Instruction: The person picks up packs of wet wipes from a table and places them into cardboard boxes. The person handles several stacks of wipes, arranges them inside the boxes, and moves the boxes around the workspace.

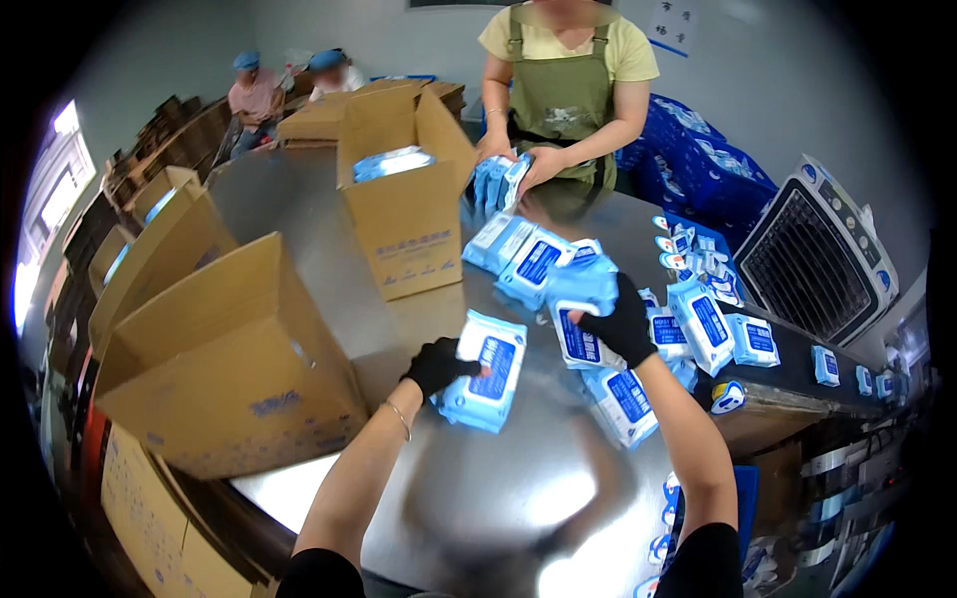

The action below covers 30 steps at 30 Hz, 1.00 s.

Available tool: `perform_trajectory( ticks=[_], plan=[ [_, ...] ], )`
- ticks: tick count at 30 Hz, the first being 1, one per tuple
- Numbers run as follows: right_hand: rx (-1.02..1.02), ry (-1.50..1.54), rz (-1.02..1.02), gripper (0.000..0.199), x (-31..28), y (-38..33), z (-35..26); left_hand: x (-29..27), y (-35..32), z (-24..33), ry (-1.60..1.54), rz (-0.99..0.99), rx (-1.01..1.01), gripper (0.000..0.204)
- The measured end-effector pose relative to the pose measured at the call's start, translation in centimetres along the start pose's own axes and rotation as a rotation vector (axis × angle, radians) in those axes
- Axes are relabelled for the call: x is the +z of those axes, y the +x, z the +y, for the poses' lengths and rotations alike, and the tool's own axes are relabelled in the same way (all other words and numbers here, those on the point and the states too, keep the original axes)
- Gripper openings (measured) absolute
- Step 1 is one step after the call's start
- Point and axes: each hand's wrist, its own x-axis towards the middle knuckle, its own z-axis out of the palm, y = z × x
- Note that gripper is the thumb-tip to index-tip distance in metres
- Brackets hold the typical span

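Observation:
My left hand [437, 369], in a black fingerless glove, grips a small stack of blue and white wet wipe packs [493, 384] by its left side, thumb on top. To the right, my gloved right hand [624, 324] is closed on another wipe pack [580, 337] amid a loose pile. Its far fingers are hidden behind the pack. More packs [538, 261] lie beyond that hand, and others [630, 407] lie nearer to me, under its wrist.
An open carton [249, 389] stands at my left; a second carton [414, 244] with packs inside is farther back. Across the metal table [478, 528], a co-worker's hands [543, 164] hold several packs. A conveyor [797, 374] carrying packs comes in from the right, near a large fan unit [812, 254].

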Motion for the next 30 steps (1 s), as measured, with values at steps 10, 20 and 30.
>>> perform_trajectory(
  ticks=[10, 20, 30],
  plan=[
    [-0.082, -0.450, -0.291, 0.072, 0.0, -18.9, -14.9, 0.5, -26.2, -1.3, -0.679, -0.209, -0.218, 0.058],
    [0.202, -0.536, -0.599, 0.113, 1.2, -19.4, -18.5, -29.2, -40.6, 8.4, -0.660, 0.763, 0.520, 0.052],
    [0.261, 1.008, -0.157, 0.104, -1.0, -8.3, -25.8, -50.0, -40.5, -3.8, 1.033, 1.174, 0.415, 0.070]
  ],
)
